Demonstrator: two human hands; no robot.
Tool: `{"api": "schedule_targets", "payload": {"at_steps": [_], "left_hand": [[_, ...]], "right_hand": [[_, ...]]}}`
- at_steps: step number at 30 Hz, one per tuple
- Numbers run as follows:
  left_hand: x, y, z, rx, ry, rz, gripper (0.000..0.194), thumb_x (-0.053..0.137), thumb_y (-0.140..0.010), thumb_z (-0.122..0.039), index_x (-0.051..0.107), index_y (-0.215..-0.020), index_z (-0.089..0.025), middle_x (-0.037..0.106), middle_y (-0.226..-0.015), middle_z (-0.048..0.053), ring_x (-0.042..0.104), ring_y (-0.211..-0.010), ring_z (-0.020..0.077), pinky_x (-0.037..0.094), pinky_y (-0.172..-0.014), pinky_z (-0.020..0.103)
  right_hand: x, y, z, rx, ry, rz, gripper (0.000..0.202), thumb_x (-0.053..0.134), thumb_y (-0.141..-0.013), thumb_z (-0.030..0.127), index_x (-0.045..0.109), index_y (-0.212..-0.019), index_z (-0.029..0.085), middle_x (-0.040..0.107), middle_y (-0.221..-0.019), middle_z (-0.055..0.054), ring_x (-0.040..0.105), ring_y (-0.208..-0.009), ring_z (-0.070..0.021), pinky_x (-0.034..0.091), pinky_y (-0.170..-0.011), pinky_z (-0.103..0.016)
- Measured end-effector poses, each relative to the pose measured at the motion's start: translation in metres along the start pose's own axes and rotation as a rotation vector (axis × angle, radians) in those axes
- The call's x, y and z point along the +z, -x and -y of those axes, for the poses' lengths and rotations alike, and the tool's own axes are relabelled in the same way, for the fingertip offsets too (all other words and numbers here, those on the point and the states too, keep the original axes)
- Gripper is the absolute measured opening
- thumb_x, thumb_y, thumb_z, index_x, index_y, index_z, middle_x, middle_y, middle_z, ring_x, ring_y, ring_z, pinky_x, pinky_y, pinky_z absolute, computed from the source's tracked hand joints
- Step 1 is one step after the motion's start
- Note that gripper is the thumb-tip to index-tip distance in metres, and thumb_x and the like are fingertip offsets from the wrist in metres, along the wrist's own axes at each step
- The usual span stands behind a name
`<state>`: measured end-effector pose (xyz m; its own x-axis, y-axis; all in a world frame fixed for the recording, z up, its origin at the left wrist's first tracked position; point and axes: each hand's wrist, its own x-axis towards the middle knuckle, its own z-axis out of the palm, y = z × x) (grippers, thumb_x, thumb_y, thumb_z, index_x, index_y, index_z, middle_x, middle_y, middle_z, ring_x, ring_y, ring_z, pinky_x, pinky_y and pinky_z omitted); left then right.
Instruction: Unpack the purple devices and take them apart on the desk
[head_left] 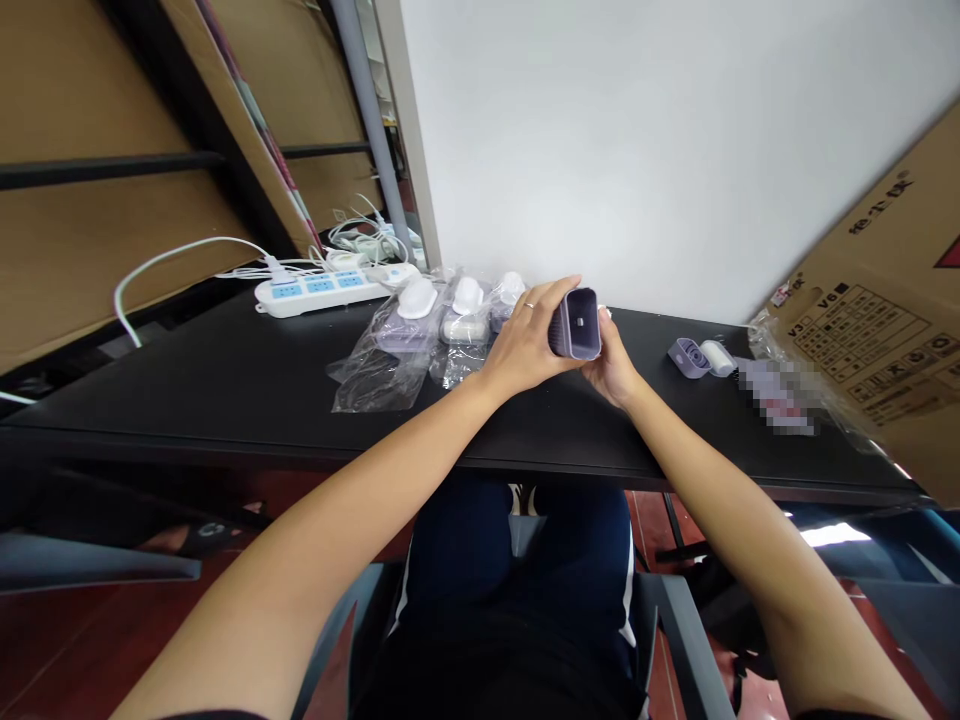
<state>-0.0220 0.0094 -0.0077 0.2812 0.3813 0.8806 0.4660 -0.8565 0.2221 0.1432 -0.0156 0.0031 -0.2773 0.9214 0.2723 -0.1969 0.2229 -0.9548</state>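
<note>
A purple, ribbed plastic housing (579,325) is held up over the black table, its hollow open end toward me. A small pale metal-looking piece shows inside it. My left hand (529,335), with a ring on one finger, is wrapped around its left side. My right hand (613,365) closes on it from the right and behind, most of its fingers hidden. A bit of white (604,313) shows by the right fingertips; I cannot tell what it is. To the left lie several bagged purple units with white domed tops (418,298).
A white power strip (322,291) with cables lies at the table's back left. On the right are a purple cap-like part (689,358), a white cylinder (718,358) and a blurred purple packet (776,396). A cardboard box (877,310) stands at the right edge, a white panel (660,150) behind.
</note>
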Motion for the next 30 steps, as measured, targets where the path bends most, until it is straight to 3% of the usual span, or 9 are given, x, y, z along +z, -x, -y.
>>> {"api": "schedule_targets", "payload": {"at_steps": [5, 9, 13, 23, 27, 30], "left_hand": [[0.006, 0.005, 0.007, 0.038, 0.104, -0.034, 0.115, 0.087, -0.075, -0.068, 0.020, -0.163, -0.034, 0.053, -0.154, 0.016, 0.061, -0.137, 0.0348, 0.054, -0.112, 0.052], [0.008, 0.006, 0.006, -0.027, 0.134, 0.010, 0.121, 0.089, -0.072, -0.069, 0.017, -0.162, -0.033, 0.053, -0.153, 0.018, 0.062, -0.136, 0.0371, 0.053, -0.113, 0.054], [0.008, 0.006, 0.004, -0.049, 0.142, 0.003, 0.122, 0.087, -0.070, -0.074, 0.018, -0.162, -0.033, 0.052, -0.153, 0.019, 0.061, -0.137, 0.0380, 0.052, -0.113, 0.055], [0.008, 0.002, 0.009, -0.080, 0.156, -0.006, 0.123, 0.079, -0.072, -0.081, 0.015, -0.164, -0.033, 0.050, -0.155, 0.020, 0.061, -0.138, 0.0379, 0.051, -0.115, 0.054], [0.006, -0.001, 0.008, -0.055, 0.154, 0.006, 0.123, 0.077, -0.073, -0.082, 0.014, -0.166, -0.034, 0.047, -0.159, 0.019, 0.058, -0.141, 0.0378, 0.049, -0.117, 0.053], [0.004, -0.002, 0.009, -0.079, 0.147, 0.009, 0.124, 0.077, -0.073, -0.083, 0.013, -0.167, -0.036, 0.044, -0.163, 0.018, 0.054, -0.147, 0.0391, 0.047, -0.119, 0.055]], "right_hand": [[0.002, 0.002, 0.007, -0.055, 0.046, -0.030, 0.077, 0.064, -0.083, 0.084, 0.055, -0.141, 0.034, 0.069, -0.136, -0.005, 0.063, -0.134, -0.0323, 0.054, -0.114, -0.053], [0.003, 0.002, 0.012, -0.058, 0.167, -0.073, 0.076, 0.060, -0.082, 0.087, 0.056, -0.137, 0.034, 0.069, -0.131, -0.006, 0.065, -0.127, -0.0332, 0.056, -0.110, -0.054], [0.002, 0.002, 0.012, -0.103, 0.262, -0.117, 0.076, 0.056, -0.082, 0.089, 0.057, -0.135, 0.034, 0.067, -0.135, -0.007, 0.060, -0.135, -0.0334, 0.054, -0.112, -0.053], [0.001, 0.000, 0.015, -0.073, 0.188, -0.057, 0.078, 0.058, -0.084, 0.088, 0.055, -0.142, 0.036, 0.066, -0.141, -0.004, 0.060, -0.134, -0.0318, 0.054, -0.113, -0.051], [-0.002, -0.002, 0.016, -0.092, 0.227, -0.141, 0.072, 0.062, -0.082, 0.086, 0.060, -0.132, 0.035, 0.069, -0.129, -0.004, 0.065, -0.125, -0.0308, 0.058, -0.104, -0.047], [-0.020, -0.007, 0.019, -0.101, 0.299, -0.267, 0.071, 0.059, -0.083, 0.087, 0.058, -0.133, 0.036, 0.067, -0.125, -0.004, 0.068, -0.118, -0.0300, 0.061, -0.093, -0.044]]}}
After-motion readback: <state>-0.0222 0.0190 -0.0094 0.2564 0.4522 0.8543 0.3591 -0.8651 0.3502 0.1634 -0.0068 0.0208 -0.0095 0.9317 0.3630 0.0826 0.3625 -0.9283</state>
